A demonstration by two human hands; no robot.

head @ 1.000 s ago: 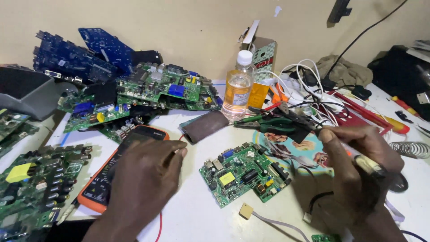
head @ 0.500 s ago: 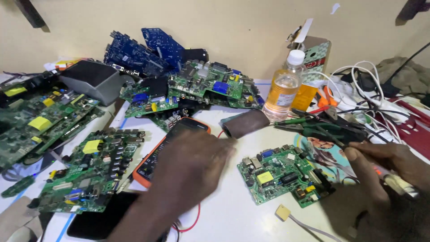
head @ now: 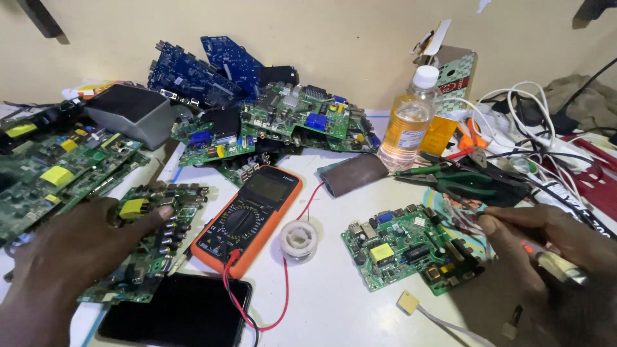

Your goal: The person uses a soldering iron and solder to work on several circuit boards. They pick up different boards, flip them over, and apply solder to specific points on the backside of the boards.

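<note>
Both hands, the left hand and right hand, are bare, no sleeves visible.

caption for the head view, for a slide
Left hand rests on a green circuit board; right hand grips a tool beside an orange multimeter.

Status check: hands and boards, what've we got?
Left hand flat on green circuit board. Right hand grips pen-like tool beside small green board. Multimeter and solder spool between.

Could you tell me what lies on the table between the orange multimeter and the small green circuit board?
A solder spool and a red lead, seen in the head view.
</note>
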